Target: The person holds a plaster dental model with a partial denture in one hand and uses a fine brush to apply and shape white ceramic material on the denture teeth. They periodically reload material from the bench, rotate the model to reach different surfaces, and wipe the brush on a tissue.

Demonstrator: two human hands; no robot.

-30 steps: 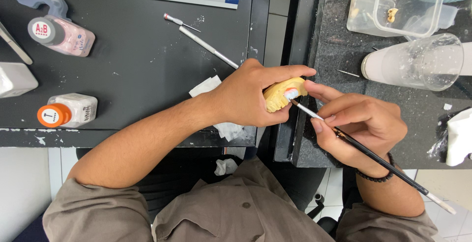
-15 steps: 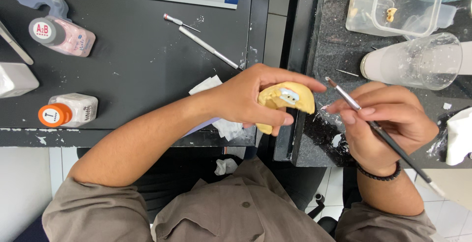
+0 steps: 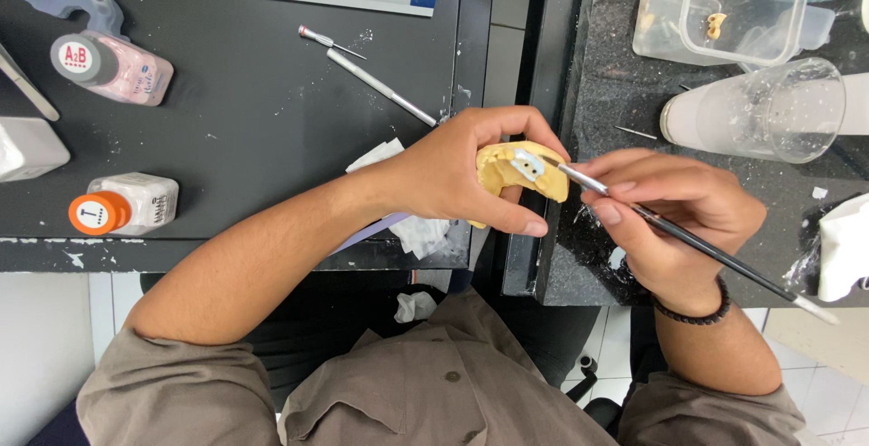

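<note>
My left hand (image 3: 471,172) grips a yellow dental model (image 3: 534,172) with a white-blue tooth part on top, held over the gap between two dark tables. In my right hand (image 3: 674,215) is a thin black brush (image 3: 715,256), pinched between thumb and fingers. Its metal tip touches the white part of the model. The brush handle runs down to the right past my wrist.
On the left table (image 3: 272,93) lie a metal tool (image 3: 380,88), a pink bottle (image 3: 113,66), an orange-capped white bottle (image 3: 127,206) and tissue (image 3: 416,229). On the right table stand a clear cup (image 3: 769,111), a clear plastic box (image 3: 715,11) and white paper (image 3: 846,247).
The model has turned in my left hand so the white tooth part faces up. My right hand pulled the brush away, then brought its tip back onto the model.
</note>
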